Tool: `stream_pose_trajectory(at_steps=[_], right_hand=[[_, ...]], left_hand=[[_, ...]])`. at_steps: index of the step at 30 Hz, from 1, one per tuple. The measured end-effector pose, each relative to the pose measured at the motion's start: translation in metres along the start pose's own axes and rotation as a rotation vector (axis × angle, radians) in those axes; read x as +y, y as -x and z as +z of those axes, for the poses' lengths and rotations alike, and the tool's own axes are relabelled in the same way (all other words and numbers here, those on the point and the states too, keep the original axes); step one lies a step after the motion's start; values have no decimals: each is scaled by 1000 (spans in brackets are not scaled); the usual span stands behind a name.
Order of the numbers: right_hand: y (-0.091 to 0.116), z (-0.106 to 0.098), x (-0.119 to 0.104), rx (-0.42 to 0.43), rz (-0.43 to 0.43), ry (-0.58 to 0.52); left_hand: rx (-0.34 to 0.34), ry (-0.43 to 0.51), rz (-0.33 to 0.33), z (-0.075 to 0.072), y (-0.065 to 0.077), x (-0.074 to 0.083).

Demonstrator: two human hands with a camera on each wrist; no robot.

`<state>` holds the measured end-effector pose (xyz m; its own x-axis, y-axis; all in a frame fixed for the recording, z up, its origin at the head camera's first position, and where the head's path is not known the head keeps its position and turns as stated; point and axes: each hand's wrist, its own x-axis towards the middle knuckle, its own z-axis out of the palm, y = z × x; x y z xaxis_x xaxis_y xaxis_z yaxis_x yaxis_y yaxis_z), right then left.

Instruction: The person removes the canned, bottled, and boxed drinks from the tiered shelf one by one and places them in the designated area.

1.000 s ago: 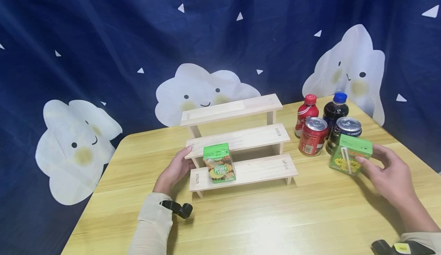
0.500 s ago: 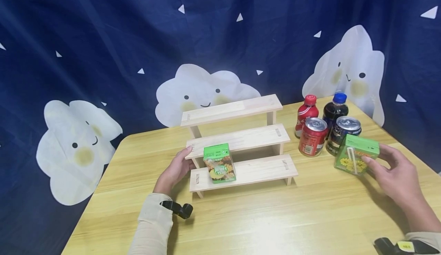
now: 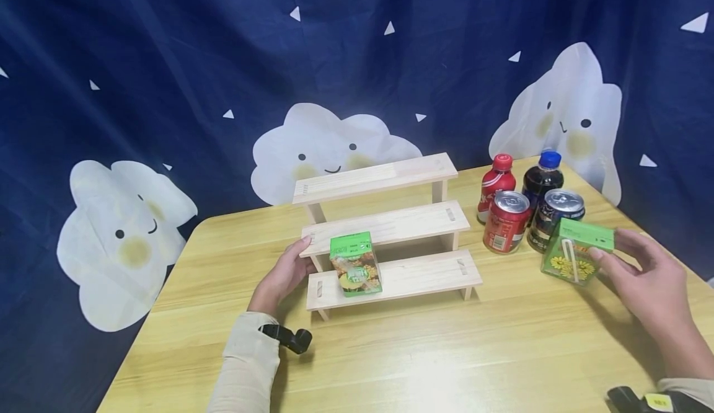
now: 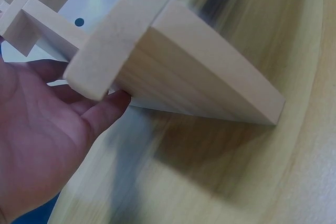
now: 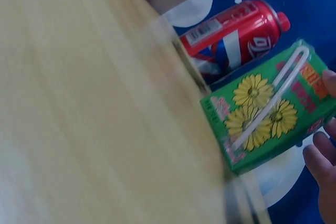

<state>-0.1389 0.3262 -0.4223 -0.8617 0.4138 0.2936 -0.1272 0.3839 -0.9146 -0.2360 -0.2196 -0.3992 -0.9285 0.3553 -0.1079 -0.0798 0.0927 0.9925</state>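
The left hand grips the left end of the middle step of a three-step wooden display rack; the left wrist view has its fingers bent around the board's end. A green drink carton leans upright on the rack's lowest step. At the right, another green carton with yellow flowers and a white straw stands on the table. The right hand is around its right side, thumb near the front. In the right wrist view, the thumb is beside the carton and loosely bent fingertips appear apart from it.
Behind the right carton stand a red can, a dark can, a red bottle and a dark bottle with a blue cap. A blue curtain with cloud pictures hangs behind the wooden table.
The right carton moved slightly right with the right hand, then stayed in place while the hand loosened and drew a little to the right. The left hand and rack did not visibly move.
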Motion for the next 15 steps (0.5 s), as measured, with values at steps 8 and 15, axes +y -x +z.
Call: stream_pose_trajectory(at_steps=[8,15], right_hand=[[0,10,-25,171,-8,-11],[2,17,-47,203,16,23]], left_hand=[[10,1,3,0,0,-1],[2,2,4,-1,-1,-2]])
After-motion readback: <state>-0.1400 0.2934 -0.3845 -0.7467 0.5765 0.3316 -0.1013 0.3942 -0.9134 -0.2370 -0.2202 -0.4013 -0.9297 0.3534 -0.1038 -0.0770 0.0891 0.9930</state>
